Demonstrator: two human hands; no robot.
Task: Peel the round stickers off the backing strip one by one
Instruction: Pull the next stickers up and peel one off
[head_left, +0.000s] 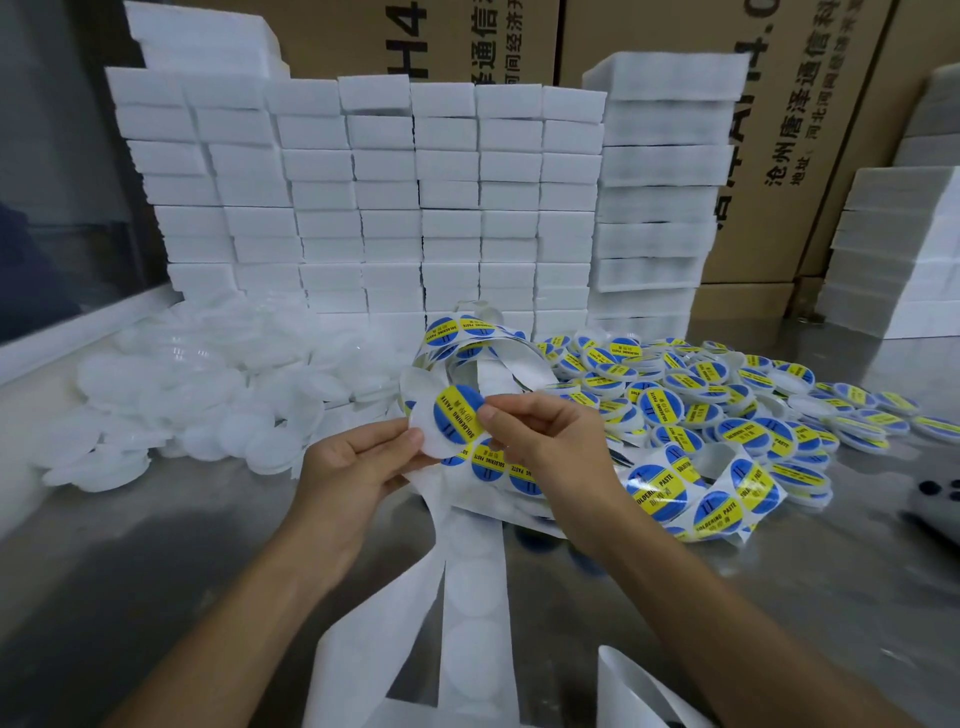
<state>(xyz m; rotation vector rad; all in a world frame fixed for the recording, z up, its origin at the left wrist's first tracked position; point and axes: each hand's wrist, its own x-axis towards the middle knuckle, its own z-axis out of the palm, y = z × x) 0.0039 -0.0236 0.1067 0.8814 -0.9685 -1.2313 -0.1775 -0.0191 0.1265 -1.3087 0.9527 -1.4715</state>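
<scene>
Blue and yellow, the round sticker (457, 415) marked "SOLDERING PASTE" sits between my two hands. My right hand (545, 436) pinches its right edge between thumb and forefinger. My left hand (358, 462) grips a white disc (428, 441), which I take for a lid, behind it, fingers curled around its rim. I judge this the moment just after peeling, the sticker off the backing strip (470, 571), which trails below my hands with bare circles. More stickers (519, 475) wait on the strip just under my right thumb. Next I need to press this one flat and centred, then pick up the next edge. Right of my hand lie labelled lids (727, 395); left, plain white ones (182, 405); beyond, stacked white foam blocks (389, 208).
</scene>
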